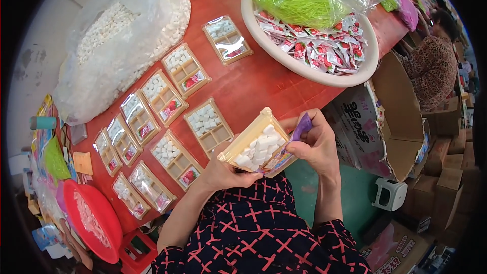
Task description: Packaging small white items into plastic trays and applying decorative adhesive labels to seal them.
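Note:
Close in front of my body, my left hand point(229, 171) grips a cream plastic tray point(247, 133), which is tilted. White cubes point(265, 147), like marshmallows, fill its visible compartment. My right hand point(319, 147) is at the tray's right side, thumb and fingers pinching a purple piece of film or packet point(303, 125). A printed, colourful part shows at the tray's lower side, partly behind my fingers. Just beyond my left hand, another compartment tray point(219, 135) lies on the red table with white cubes and bare sections.
Several similar trays point(167, 109), some with strawberry-print sachets, cover the red table point(253, 89). A large bag of white cubes point(109, 25) is at far left. The white basin point(248, 15) holds sachets and green shreds; a red basin point(76, 193) and carton point(401, 116) flank me. A person point(433, 66) sits right.

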`<state>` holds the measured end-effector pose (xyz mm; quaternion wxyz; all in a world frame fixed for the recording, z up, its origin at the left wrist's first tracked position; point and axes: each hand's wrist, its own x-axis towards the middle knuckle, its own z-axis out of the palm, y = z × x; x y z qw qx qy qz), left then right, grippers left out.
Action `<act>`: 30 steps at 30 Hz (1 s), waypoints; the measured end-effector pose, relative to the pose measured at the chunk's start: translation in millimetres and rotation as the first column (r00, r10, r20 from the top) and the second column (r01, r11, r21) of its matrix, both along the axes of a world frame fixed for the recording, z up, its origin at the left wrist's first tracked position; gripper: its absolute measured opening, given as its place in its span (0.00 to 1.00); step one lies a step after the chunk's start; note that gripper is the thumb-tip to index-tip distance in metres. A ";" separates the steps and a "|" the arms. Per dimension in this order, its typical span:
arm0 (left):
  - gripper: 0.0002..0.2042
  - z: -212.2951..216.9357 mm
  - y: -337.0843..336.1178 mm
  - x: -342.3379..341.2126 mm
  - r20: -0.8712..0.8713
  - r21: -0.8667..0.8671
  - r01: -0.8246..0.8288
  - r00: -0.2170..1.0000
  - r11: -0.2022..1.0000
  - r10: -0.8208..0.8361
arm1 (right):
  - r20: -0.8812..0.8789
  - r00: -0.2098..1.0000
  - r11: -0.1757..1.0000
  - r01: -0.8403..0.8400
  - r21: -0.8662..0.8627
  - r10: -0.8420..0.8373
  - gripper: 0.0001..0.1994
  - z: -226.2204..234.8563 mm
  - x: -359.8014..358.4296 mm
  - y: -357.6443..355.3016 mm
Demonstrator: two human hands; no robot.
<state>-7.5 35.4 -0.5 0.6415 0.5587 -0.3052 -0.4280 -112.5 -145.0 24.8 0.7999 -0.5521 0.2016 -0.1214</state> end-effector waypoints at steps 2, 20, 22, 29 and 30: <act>0.26 0.6 2.3 1.3 0.008 -0.021 -0.011 1.000 1.000 0.011 | -0.019 0.998 0.993 0.064 -0.095 -0.066 0.29 -1.0 3.9 5.2; 0.15 -2.8 11.4 3.6 0.198 -0.160 -0.241 0.942 0.957 0.270 | 0.329 0.943 0.490 0.309 -0.815 -0.048 0.10 -6.1 20.6 31.8; 0.10 -3.0 16.4 10.4 0.226 -0.233 -0.062 0.967 0.970 0.116 | 0.273 0.962 0.611 0.218 -0.761 -0.004 0.09 -6.8 20.0 29.3; 0.10 23.1 23.8 15.0 0.728 -0.252 -0.138 0.625 0.958 0.281 | 0.420 0.874 0.728 0.122 -0.674 0.243 0.04 -26.5 21.8 12.8; 0.11 28.9 26.7 15.2 0.734 -0.252 -0.153 0.613 0.956 0.292 | 0.471 0.851 0.745 0.156 -0.648 0.231 0.04 -28.4 21.0 13.6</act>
